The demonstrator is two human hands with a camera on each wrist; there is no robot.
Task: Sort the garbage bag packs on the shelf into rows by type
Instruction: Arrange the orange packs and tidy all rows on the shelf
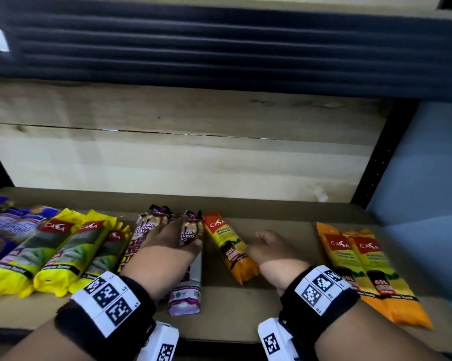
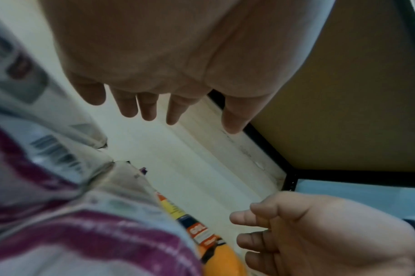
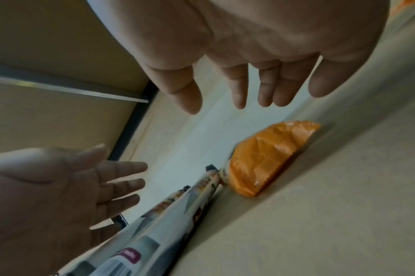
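Two purple-and-white drawstring bag packs point(image 1: 187, 295) lie side by side at the shelf's middle. My left hand point(image 1: 165, 241) is spread flat over them with straight fingers; whether it touches them is unclear. In the left wrist view its fingers point(image 2: 149, 108) hold nothing above the purple packs point(image 2: 83, 233). A single orange pack point(image 1: 227, 246) lies just right of them. My right hand point(image 1: 269, 246) is beside that pack's right edge, holding nothing. The right wrist view shows the right hand's fingers point(image 3: 239, 89) straight above the orange pack point(image 3: 265, 158).
Three yellow packs point(image 1: 58, 254) and blue packs point(image 1: 6, 230) fill the shelf's left. Two more orange packs point(image 1: 360, 261) lie at the right. The cardboard shelf floor point(image 1: 271, 303) is bare between the orange groups. A wooden back panel point(image 1: 167, 157) and a dark upper shelf point(image 1: 219, 48) close in.
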